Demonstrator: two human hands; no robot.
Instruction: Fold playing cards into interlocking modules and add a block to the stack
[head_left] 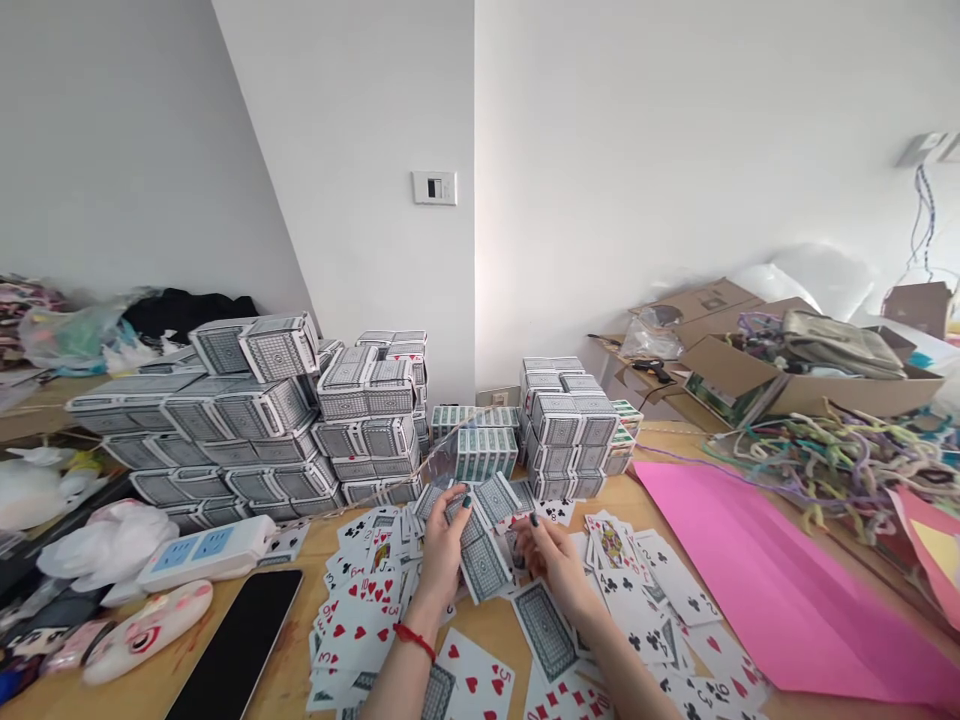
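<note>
My left hand [448,545], with a red string bracelet at the wrist, is closed around a fan of playing cards [484,530] shown back side up. My right hand [551,560] pinches the right side of the same fan, fingers curled on the cards. Both hands hover over loose playing cards [360,620] spread face up and face down on the wooden table [300,660]. Behind the hands stand stacks of boxed card decks [247,420] and a second stack of decks [570,425].
A black phone [240,650], a white power strip [206,550] and plush toys [142,630] lie at left. A pink paper sheet [765,580] lies at right, with tangled coloured cords [840,450] and cardboard boxes [795,370] behind it.
</note>
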